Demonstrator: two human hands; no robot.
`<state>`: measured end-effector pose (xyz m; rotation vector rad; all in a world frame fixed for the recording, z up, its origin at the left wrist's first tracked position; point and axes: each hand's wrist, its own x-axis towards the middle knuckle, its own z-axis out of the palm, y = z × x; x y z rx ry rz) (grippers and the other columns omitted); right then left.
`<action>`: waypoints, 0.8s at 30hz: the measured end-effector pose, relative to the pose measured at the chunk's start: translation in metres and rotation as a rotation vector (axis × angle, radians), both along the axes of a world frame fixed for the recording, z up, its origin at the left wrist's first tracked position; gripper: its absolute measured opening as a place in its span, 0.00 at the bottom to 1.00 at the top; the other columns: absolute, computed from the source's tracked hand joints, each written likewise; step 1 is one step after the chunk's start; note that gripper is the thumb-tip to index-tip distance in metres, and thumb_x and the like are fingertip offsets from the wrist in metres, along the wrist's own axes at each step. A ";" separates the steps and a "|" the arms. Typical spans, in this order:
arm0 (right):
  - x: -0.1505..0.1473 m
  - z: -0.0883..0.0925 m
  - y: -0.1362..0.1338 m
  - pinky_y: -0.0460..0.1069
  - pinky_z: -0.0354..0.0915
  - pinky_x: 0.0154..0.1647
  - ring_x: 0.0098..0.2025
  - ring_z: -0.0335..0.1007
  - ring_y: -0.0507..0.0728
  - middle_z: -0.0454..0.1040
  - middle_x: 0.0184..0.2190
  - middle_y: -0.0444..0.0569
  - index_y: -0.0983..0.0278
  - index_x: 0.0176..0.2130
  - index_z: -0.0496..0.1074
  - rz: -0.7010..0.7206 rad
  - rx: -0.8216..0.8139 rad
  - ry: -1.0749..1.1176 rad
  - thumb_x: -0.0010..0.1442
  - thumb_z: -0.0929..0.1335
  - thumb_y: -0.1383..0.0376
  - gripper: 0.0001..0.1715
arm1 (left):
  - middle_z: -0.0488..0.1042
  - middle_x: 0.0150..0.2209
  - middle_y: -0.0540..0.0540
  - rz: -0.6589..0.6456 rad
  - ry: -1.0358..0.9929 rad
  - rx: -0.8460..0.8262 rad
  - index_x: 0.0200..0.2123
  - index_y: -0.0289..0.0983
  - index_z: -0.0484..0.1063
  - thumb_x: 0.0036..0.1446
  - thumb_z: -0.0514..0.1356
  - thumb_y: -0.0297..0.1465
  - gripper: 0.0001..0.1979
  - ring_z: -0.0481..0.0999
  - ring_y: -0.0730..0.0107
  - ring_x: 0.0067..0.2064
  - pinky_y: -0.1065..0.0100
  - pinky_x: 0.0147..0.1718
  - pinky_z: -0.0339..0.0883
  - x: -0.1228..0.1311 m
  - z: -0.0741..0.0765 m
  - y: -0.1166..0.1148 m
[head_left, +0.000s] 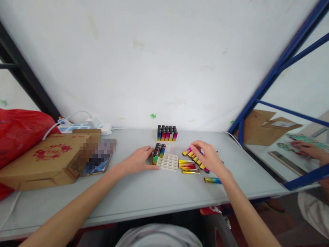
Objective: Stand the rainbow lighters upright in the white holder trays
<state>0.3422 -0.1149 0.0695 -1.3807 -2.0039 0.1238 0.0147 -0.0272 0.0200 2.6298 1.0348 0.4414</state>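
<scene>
A white tray with round holes [169, 162] lies on the grey table [144, 195]. A few rainbow-coloured lighters [158, 151] stand upright in its left end. My left hand [138, 160] rests against the tray's left side, fingers curled beside those lighters. Loose rainbow lighters [189, 166] lie flat to the right of the tray, and one more lighter [212, 180] lies nearer me. My right hand [209, 156] hovers over the loose pile, its fingers pinched on one lighter [186, 151]. Behind the tray stands a full block of upright lighters [167, 133].
A cardboard box [43, 161] with red print lies at the left, a red bag [17, 128] behind it and a power strip [84, 127] by the wall. A blue frame [269, 82] bounds the right side; beyond it another person's hand [308, 149] works beside cartons.
</scene>
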 end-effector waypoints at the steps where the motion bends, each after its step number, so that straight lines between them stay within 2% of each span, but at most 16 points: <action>1: 0.015 0.002 -0.013 0.54 0.70 0.45 0.41 0.76 0.60 0.80 0.39 0.51 0.60 0.42 0.76 -0.023 -0.003 -0.014 0.74 0.63 0.54 0.17 | 0.77 0.45 0.40 0.004 0.002 -0.001 0.47 0.39 0.75 0.52 0.65 0.61 0.34 0.78 0.49 0.47 0.55 0.50 0.71 0.000 0.000 0.000; 3: 0.044 -0.002 -0.041 0.56 0.72 0.49 0.44 0.77 0.62 0.79 0.43 0.53 0.59 0.45 0.77 -0.068 -0.034 -0.036 0.72 0.65 0.53 0.15 | 0.77 0.46 0.40 0.014 0.008 -0.006 0.47 0.39 0.74 0.51 0.65 0.61 0.34 0.78 0.48 0.48 0.55 0.51 0.71 0.001 0.000 0.001; 6: 0.075 -0.027 -0.080 0.61 0.69 0.62 0.58 0.73 0.66 0.76 0.53 0.55 0.56 0.52 0.77 -0.151 -0.046 -0.080 0.69 0.68 0.50 0.19 | 0.77 0.46 0.39 0.028 0.015 -0.021 0.45 0.39 0.74 0.51 0.65 0.62 0.34 0.78 0.47 0.49 0.55 0.50 0.71 0.001 0.000 0.001; 8: 0.085 -0.049 -0.099 0.63 0.62 0.70 0.69 0.62 0.68 0.67 0.66 0.56 0.53 0.63 0.71 -0.178 -0.094 -0.137 0.67 0.69 0.48 0.29 | 0.77 0.46 0.39 0.032 0.015 -0.032 0.45 0.39 0.74 0.50 0.66 0.62 0.34 0.78 0.47 0.48 0.55 0.49 0.71 0.001 0.000 0.001; 10: 0.088 -0.070 -0.109 0.66 0.57 0.73 0.75 0.50 0.69 0.55 0.74 0.54 0.52 0.70 0.64 -0.193 -0.134 -0.188 0.68 0.68 0.48 0.36 | 0.77 0.45 0.39 0.032 0.007 -0.038 0.44 0.39 0.74 0.50 0.66 0.61 0.33 0.77 0.48 0.47 0.54 0.48 0.72 0.001 0.000 0.001; 12: 0.086 -0.084 -0.109 0.68 0.52 0.75 0.78 0.42 0.69 0.49 0.77 0.52 0.51 0.73 0.58 -0.196 -0.163 -0.235 0.70 0.66 0.48 0.37 | 0.76 0.44 0.40 0.029 0.002 -0.043 0.43 0.38 0.73 0.50 0.66 0.61 0.33 0.77 0.48 0.46 0.54 0.47 0.72 0.001 0.001 0.002; 14: 0.082 -0.091 -0.101 0.71 0.47 0.75 0.79 0.38 0.69 0.49 0.77 0.51 0.49 0.75 0.54 -0.203 -0.166 -0.265 0.72 0.64 0.49 0.37 | 0.75 0.44 0.40 0.022 0.008 -0.048 0.43 0.39 0.72 0.51 0.66 0.61 0.32 0.77 0.49 0.45 0.53 0.47 0.72 0.001 0.001 0.002; 20: 0.077 -0.087 -0.063 0.72 0.45 0.75 0.78 0.39 0.70 0.48 0.77 0.56 0.52 0.74 0.55 -0.211 -0.150 -0.262 0.72 0.63 0.45 0.39 | 0.75 0.44 0.38 0.015 0.014 -0.040 0.43 0.41 0.73 0.50 0.67 0.60 0.31 0.76 0.45 0.47 0.51 0.48 0.71 0.000 -0.003 0.006; 24: 0.080 -0.084 -0.053 0.68 0.47 0.76 0.78 0.40 0.68 0.49 0.76 0.56 0.52 0.74 0.56 -0.183 -0.149 -0.200 0.70 0.65 0.44 0.40 | 0.75 0.45 0.39 0.004 -0.011 -0.035 0.44 0.41 0.74 0.51 0.66 0.59 0.29 0.76 0.46 0.47 0.51 0.48 0.71 -0.002 -0.007 0.008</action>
